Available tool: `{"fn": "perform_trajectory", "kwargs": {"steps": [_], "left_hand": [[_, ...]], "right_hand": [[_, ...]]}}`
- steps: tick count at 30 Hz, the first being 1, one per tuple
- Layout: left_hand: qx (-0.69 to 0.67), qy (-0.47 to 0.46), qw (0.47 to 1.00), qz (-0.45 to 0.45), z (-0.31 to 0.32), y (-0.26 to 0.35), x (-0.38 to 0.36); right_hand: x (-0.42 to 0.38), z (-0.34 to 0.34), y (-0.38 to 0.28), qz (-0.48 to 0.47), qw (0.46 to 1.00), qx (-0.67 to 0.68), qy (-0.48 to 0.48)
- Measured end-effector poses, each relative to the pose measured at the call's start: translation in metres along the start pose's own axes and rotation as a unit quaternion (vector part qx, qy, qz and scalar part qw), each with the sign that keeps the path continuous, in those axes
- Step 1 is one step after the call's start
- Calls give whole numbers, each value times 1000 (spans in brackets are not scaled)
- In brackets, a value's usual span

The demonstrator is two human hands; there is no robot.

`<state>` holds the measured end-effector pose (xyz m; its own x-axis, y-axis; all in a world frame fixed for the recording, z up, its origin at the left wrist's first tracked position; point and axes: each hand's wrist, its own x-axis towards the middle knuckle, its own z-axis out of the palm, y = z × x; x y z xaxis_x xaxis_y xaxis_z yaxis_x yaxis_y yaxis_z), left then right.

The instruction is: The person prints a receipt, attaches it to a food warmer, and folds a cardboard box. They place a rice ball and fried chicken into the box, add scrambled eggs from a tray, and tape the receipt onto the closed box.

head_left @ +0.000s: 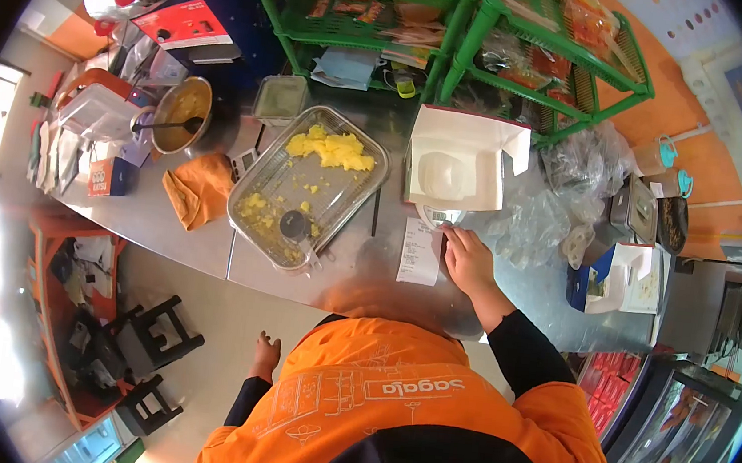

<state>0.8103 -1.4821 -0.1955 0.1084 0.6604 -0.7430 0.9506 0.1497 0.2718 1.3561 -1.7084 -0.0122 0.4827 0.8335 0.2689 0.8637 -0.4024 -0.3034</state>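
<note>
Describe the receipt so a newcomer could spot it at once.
On the steel counter, find the open white box. Just nearer the wearer, beside the right hand, lies the receipt. It is the flat white strip with printed lines, unlike the tray of yellow food to its left.

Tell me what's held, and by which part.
The left hand holds nothing. The right hand is at the upper right edge of the receipt; whether it grips cannot be told.
</note>
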Motion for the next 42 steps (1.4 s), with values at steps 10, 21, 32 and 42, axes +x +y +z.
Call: {"fn": "perform_trajectory", "kwargs": {"steps": [10, 21, 32, 42], "left_hand": [[-11, 4, 1000, -8, -6, -17, 7], [137, -99, 984, 53, -6, 6, 23], [31, -482, 875, 26, -65, 154, -57], [17, -398, 917, -29, -84, 186, -72]], "right_hand": [[-22, -20, 4, 60, 979, 165, 100], [-205, -42, 26, 343, 920, 65, 178], [-196, -77, 74, 386, 921, 26, 51], [-52, -112, 171, 420, 887, -152, 121]]}}
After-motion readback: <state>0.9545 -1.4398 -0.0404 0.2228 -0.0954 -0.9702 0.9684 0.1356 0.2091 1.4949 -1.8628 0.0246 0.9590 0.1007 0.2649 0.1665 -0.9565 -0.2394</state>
